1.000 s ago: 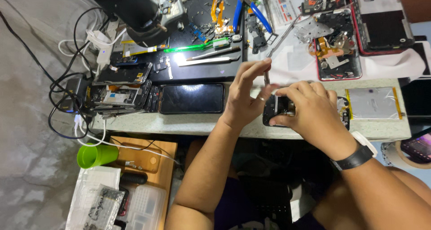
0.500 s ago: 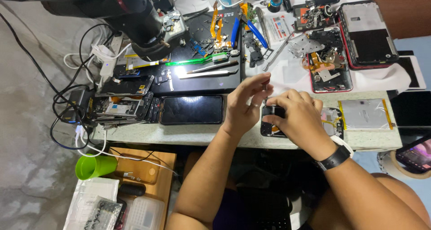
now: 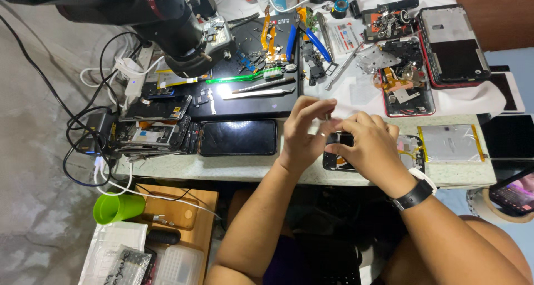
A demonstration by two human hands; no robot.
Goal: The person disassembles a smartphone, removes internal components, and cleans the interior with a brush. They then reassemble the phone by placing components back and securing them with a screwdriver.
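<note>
An opened black phone (image 3: pixel 409 151) lies at the front edge of the pale bench (image 3: pixel 250 165), mostly covered by my hands. My left hand (image 3: pixel 303 132) hovers over its left end, fingers pinched on a thin metal tool (image 3: pixel 327 117) that points down at the phone. My right hand (image 3: pixel 370 148), with a black and white watch on the wrist, grips the phone's body from the right and holds it down. The two hands' fingertips almost touch. The spot under the tool tip is hidden.
A dark phone (image 3: pixel 238 137) lies left of my hands, beside a stack of phone frames (image 3: pixel 150 134) and tangled cables. A microscope (image 3: pixel 172 23) overhangs a black mat with tweezers (image 3: pixel 256 93), a green toothbrush (image 3: pixel 245 76) and blue pliers (image 3: pixel 311 40). A battery (image 3: pixel 449 143) and red-framed phones (image 3: pixel 453 45) lie to the right, a green cup (image 3: pixel 117 207) below.
My left hand has curled tighter over the phone and the tool now stands lower between the fingers. My head has shifted, so more of the bench top shows.
</note>
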